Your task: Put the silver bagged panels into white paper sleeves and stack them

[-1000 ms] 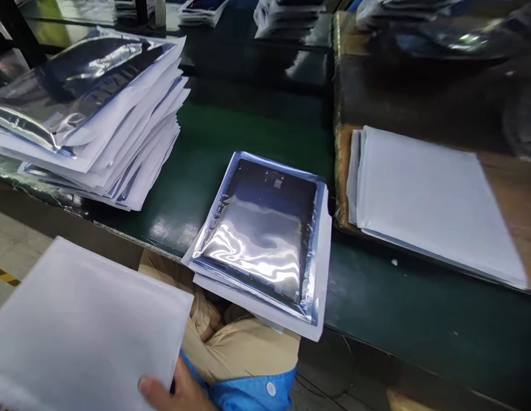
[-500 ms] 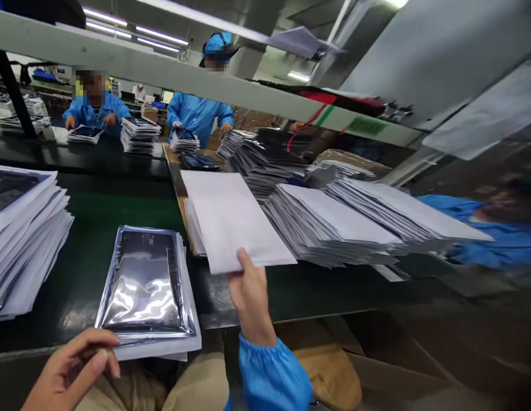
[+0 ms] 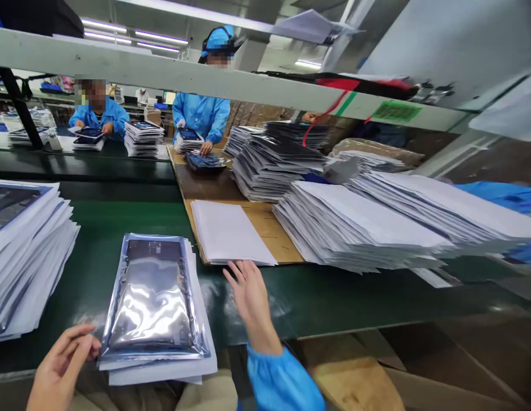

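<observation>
On the cardboard sheet lies a white envelope (image 3: 232, 231), flat. At its near edge is my right hand (image 3: 250, 297), open, fingers stretched out; whether the fingertips touch the paper I cannot tell. A shiny silver antistatic bag (image 3: 154, 297) with a dark flat item inside lies in front of me, on top of white envelopes (image 3: 163, 374) that jut past the bench edge. Beside its lower left corner is my left hand (image 3: 62, 362), fingers curled in toward the thumb, with nothing visible in them.
Leaning stacks of white envelopes (image 3: 355, 228) stand right of the cardboard sheet (image 3: 274, 231). Another tall stack (image 3: 29, 274) stands at left. Behind are dark bags in a pile (image 3: 278, 162). A shelf beam (image 3: 163, 71) crosses above. Two co-workers in blue handle packages across the bench (image 3: 120, 220).
My right hand has let go of the white envelope, which now lies lower on the cardboard. My left hand has drawn slightly away from the silver bag, its fingers more curled.
</observation>
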A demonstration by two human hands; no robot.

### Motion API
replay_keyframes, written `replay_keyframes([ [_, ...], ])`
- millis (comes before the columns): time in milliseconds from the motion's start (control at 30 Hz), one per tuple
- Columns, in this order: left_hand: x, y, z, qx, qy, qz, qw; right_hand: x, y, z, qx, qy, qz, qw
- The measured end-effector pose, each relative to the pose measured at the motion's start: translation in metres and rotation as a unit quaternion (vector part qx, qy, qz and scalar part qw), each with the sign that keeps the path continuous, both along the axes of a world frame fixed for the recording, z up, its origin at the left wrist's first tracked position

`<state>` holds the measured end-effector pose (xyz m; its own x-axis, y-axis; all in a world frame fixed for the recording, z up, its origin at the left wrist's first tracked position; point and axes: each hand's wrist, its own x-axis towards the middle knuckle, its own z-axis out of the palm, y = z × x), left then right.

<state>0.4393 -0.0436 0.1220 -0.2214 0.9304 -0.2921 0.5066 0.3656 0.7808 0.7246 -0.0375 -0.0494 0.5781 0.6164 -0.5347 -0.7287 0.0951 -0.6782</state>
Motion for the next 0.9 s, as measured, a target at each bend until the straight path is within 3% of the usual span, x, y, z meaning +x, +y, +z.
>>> replay_keyframes([
  [67,0.007,0.014,-0.006,0.015,0.034,0.005,0.999,-0.027,-0.032,0.015,-0.024,-0.056,0.016,0.998],
  [133,0.016,0.027,-0.011,0.016,0.066,-0.021,0.997,-0.053,-0.055,0.027,-0.029,-0.218,0.149,0.964],
  [200,0.023,0.036,-0.016,-0.002,0.099,-0.064,0.993,-0.070,-0.064,0.034,-0.020,-0.313,0.229,0.922],
  [267,0.028,0.041,-0.017,-0.009,0.134,-0.107,0.985,-0.075,-0.063,0.035,-0.020,-0.342,0.248,0.906],
  [400,0.038,0.043,-0.007,0.040,0.161,-0.130,0.978,-0.067,-0.056,0.031,-0.029,-0.335,0.264,0.904],
  [567,0.063,0.041,0.018,-0.108,0.000,-0.138,0.985,-0.059,-0.055,0.030,-0.027,-0.309,0.275,0.910],
  [700,0.072,0.042,0.027,-0.170,-0.069,-0.059,0.981,-0.058,-0.052,0.026,-0.029,-0.296,0.267,0.917],
  [900,0.048,0.027,0.018,-0.157,-0.088,0.016,0.984,-0.054,-0.051,0.032,-0.022,-0.206,0.258,0.944],
])
